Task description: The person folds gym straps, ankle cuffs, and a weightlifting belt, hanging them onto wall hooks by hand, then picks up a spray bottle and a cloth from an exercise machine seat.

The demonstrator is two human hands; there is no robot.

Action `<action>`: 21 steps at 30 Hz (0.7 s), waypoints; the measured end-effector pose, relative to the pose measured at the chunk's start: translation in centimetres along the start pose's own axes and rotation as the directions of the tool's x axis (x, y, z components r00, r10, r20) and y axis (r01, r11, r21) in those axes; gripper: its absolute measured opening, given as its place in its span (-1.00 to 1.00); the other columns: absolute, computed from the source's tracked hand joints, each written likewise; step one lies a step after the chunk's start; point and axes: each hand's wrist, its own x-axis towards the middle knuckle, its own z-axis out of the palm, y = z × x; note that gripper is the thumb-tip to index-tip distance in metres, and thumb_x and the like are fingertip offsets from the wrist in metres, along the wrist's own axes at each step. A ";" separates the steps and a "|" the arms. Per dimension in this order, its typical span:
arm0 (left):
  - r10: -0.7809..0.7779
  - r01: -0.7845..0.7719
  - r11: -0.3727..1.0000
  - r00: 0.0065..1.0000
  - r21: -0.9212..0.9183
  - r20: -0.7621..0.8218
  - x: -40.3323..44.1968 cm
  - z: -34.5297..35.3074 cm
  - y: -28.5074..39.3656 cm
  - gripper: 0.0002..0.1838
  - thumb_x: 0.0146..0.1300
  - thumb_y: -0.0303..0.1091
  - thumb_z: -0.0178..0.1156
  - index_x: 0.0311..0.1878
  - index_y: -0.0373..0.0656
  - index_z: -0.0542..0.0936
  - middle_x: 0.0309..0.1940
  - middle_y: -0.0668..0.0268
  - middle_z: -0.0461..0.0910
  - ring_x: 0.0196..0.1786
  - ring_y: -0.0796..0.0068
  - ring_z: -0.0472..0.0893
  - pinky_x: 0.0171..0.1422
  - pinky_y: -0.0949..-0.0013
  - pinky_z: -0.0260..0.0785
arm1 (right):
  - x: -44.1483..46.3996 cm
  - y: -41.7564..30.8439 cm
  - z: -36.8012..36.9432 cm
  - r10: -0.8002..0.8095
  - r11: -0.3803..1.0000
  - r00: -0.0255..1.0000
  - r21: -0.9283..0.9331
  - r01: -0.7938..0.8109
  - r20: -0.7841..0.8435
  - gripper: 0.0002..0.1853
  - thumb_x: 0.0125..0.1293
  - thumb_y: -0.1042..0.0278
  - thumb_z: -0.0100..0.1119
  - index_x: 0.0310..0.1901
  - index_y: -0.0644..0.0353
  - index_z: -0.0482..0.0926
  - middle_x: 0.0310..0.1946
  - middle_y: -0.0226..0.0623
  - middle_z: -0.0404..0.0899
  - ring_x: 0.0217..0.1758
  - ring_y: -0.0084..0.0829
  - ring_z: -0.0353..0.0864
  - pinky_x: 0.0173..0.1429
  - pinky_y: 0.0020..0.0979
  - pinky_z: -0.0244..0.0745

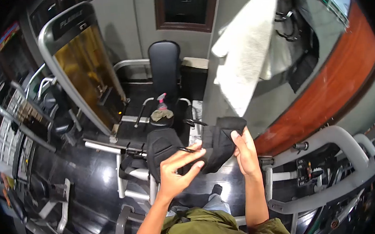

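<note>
A black padded strap (218, 147), of fabric with folded ends, is held up in front of my chest. My right hand (244, 152) grips its right end, thumb on the near face. My left hand (178, 170) pinches near the strap's left edge, with a dark metal ring (187, 150) at the fingers. Another dark ring (195, 122) shows at the upper edge. Just left of the strap is a black padded piece (163, 147) with stitched seams; whether it joins the strap, I cannot tell.
Ahead stands a black machine seat (165, 60), with a spray bottle (162, 102) and a crumpled cloth (161, 114) on it. A weight-stack tower (79, 59) rises at left. White towels (250, 47) hang at right. Grey machine frames (323, 198) stand on the right.
</note>
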 end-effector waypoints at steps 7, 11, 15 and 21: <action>0.036 -0.017 0.998 0.959 -0.068 0.283 0.7 7.8 -1.1 -0.55 0.12 -0.56 0.39 0.14 -0.19 0.69 0.25 0.05 0.59 0.24 0.24 0.64 0.33 0.27 0.45 | -0.8 -0.5 -7.4 -0.221 0.963 0.942 0.094 0.251 -0.254 -0.69 0.51 0.35 0.09 0.19 0.26 0.48 0.04 -0.40 0.57 0.13 -0.58 0.49 0.28 -0.49 0.34; -0.019 0.111 0.976 0.900 -0.187 0.434 1.4 11.7 -1.0 -0.51 0.18 -0.58 0.34 0.23 -0.20 0.63 0.22 0.09 0.60 0.07 0.37 0.69 0.18 0.36 0.52 | -0.6 -2.4 -12.8 -0.388 0.911 0.913 -0.206 0.359 -0.127 -0.75 0.39 0.42 0.15 0.05 0.30 0.60 0.00 -0.33 0.65 0.08 -0.46 0.59 0.30 -0.40 0.36; -0.259 0.471 0.865 0.718 -0.176 0.647 2.6 14.3 -2.2 -0.55 0.23 -0.60 0.31 0.22 -0.19 0.65 0.03 0.16 0.70 -0.26 0.67 0.64 -0.20 0.55 0.52 | -0.6 -4.7 -17.6 -0.346 0.882 0.935 -0.313 0.352 0.077 -0.80 0.37 0.39 0.24 -0.04 0.27 0.68 -0.09 -0.23 0.72 0.06 -0.40 0.67 0.24 -0.37 0.44; 0.062 0.001 0.967 0.969 -0.256 0.241 9.3 21.9 0.1 -0.71 0.31 -0.42 0.31 0.06 -0.32 0.63 0.01 0.20 0.58 -0.09 0.57 0.57 0.03 0.44 0.45 | 0.7 -6.9 -23.5 -0.375 0.814 0.891 -0.368 0.449 0.257 -0.81 0.30 0.37 0.36 -0.10 0.23 0.74 -0.17 -0.25 0.78 -0.12 -0.38 0.78 0.01 -0.44 0.59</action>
